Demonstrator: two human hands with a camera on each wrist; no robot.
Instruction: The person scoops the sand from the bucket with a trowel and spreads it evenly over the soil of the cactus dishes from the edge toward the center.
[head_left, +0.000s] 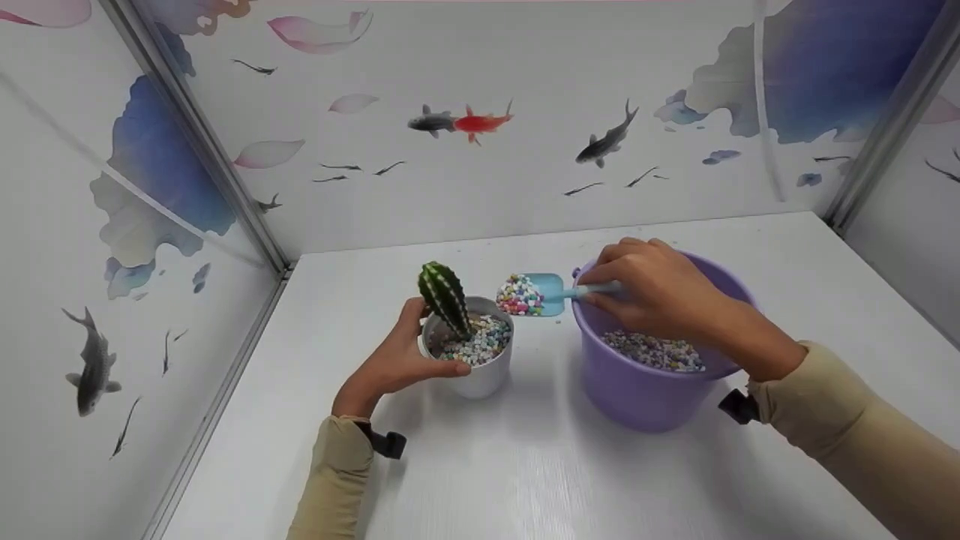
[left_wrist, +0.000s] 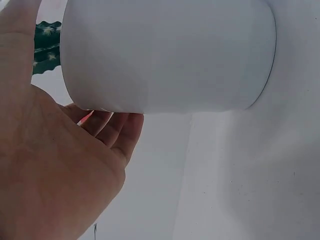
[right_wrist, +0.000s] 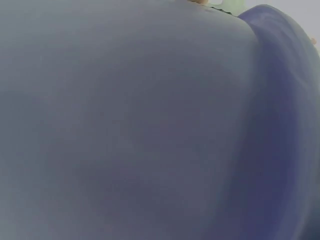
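A white flower pot (head_left: 484,381) (left_wrist: 170,55) stands on the table, with a green cactus (head_left: 442,298) (left_wrist: 47,47) leaning leftward in it among colored pebbles (head_left: 484,341). My left hand (head_left: 397,358) (left_wrist: 60,155) grips the pot from the left, thumb along the near side and fingers at the far side. Between pot and bucket, a light blue scoop (head_left: 553,291) carries a heap of multicolored pebbles (head_left: 519,297), its tip near the pot's rim. My right hand (head_left: 652,289) holds the scoop's handle above the purple bucket (head_left: 637,397), which contains more pebbles (head_left: 652,351).
The bucket's wall (right_wrist: 280,130) fills much of the right wrist view, blurred. White panels printed with fish and petals (head_left: 480,187) rise behind and beside the white table (head_left: 525,480). A few stray bits lie near the scoop.
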